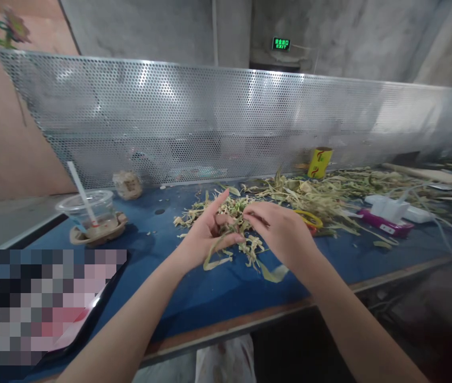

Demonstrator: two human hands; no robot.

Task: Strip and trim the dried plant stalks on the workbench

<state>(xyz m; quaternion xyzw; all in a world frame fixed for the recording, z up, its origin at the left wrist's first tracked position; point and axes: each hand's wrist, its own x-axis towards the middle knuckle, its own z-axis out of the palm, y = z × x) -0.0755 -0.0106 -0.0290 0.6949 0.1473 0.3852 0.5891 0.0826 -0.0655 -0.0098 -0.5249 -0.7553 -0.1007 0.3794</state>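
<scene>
One head-worn view looks forward and down from the near edge of the blue table (218, 298), close over it, facing the far mesh screen (210, 117), tilted slightly.

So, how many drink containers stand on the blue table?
2. A clear plastic cup with a straw stands at the left, left of the hands; a yellow can stands at the back by the mesh screen. Others may be hidden beyond the frame.
</scene>
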